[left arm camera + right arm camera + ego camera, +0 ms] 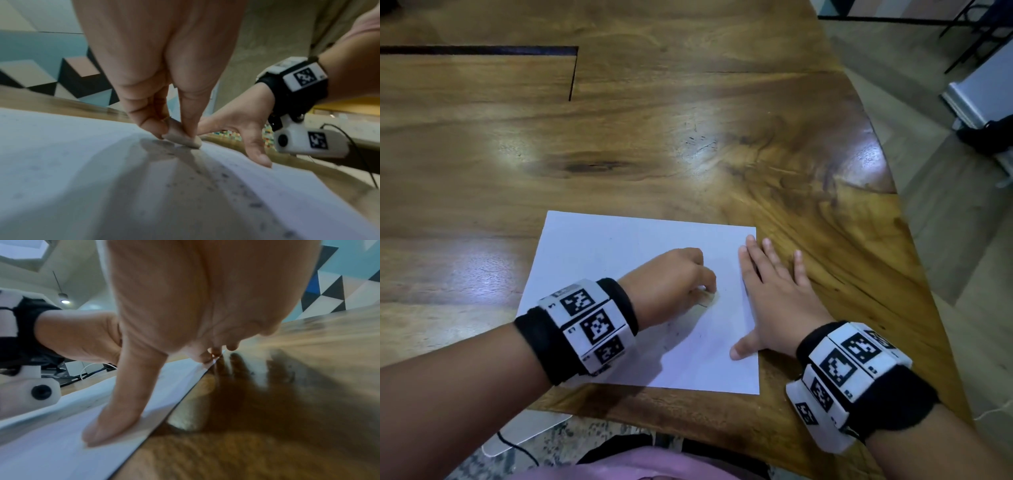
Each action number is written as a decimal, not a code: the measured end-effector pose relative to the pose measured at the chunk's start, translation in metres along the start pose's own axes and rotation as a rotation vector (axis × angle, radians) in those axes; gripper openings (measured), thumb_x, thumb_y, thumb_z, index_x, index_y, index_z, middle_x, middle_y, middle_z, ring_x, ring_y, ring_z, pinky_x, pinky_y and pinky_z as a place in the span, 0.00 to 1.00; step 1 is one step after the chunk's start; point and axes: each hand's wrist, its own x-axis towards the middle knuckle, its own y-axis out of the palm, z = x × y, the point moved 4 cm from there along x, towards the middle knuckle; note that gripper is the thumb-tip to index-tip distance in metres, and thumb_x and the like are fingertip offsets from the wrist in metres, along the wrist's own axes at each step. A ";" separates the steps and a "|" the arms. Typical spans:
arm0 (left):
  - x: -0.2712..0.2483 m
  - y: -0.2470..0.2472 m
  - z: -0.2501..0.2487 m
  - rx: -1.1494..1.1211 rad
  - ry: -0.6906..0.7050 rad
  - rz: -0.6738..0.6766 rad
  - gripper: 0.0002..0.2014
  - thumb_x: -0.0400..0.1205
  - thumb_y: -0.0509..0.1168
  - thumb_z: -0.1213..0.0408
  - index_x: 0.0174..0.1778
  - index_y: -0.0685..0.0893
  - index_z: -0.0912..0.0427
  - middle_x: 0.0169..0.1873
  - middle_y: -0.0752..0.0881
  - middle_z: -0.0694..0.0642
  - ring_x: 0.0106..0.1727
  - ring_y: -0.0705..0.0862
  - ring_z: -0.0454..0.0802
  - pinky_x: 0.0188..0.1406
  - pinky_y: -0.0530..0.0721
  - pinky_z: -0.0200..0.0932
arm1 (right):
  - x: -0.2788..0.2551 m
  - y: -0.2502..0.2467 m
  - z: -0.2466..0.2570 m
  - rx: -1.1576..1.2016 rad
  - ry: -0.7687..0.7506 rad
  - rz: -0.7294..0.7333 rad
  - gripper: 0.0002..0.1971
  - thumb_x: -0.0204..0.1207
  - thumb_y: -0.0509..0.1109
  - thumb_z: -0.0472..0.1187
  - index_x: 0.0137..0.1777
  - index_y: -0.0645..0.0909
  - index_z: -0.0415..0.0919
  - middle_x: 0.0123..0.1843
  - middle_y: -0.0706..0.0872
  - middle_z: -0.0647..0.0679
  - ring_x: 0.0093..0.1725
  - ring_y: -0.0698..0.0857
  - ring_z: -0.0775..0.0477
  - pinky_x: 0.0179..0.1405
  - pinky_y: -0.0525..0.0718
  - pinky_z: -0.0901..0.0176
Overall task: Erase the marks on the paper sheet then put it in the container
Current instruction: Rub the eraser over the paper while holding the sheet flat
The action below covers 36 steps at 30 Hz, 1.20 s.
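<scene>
A white paper sheet lies flat near the front edge of the wooden table. My left hand pinches a small beige eraser and holds it against the middle of the sheet; in the left wrist view the eraser touches the paper amid dark crumbs. My right hand lies flat with straight fingers across the sheet's right edge, thumb on the paper, the other fingers over the wood. No container is in view.
The table's right edge curves away to the floor. A dark seam runs across the far left of the tabletop. A grey box stands on the floor at right. Bare wood stretches beyond the sheet.
</scene>
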 end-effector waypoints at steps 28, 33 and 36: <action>-0.024 0.025 -0.004 0.091 0.235 0.396 0.05 0.77 0.65 0.66 0.42 0.86 0.54 0.37 0.76 0.49 0.40 0.78 0.48 0.38 0.69 0.34 | 0.001 0.001 0.000 -0.010 0.005 0.022 0.74 0.54 0.77 0.69 0.78 0.21 0.39 0.78 0.17 0.47 0.78 0.21 0.44 0.75 0.24 0.35; 0.021 0.006 -0.012 0.109 0.157 0.136 0.05 0.77 0.63 0.68 0.44 0.83 0.61 0.41 0.80 0.59 0.41 0.80 0.57 0.42 0.79 0.47 | 0.002 0.001 0.000 -0.008 -0.002 0.023 0.74 0.55 0.76 0.70 0.77 0.20 0.39 0.77 0.16 0.47 0.77 0.20 0.45 0.75 0.23 0.35; 0.014 0.011 -0.015 0.087 0.188 0.119 0.06 0.77 0.60 0.68 0.40 0.83 0.64 0.36 0.78 0.57 0.38 0.79 0.59 0.38 0.76 0.46 | 0.001 0.001 0.000 -0.012 0.002 0.022 0.74 0.55 0.76 0.70 0.77 0.20 0.39 0.77 0.17 0.47 0.77 0.20 0.45 0.74 0.23 0.35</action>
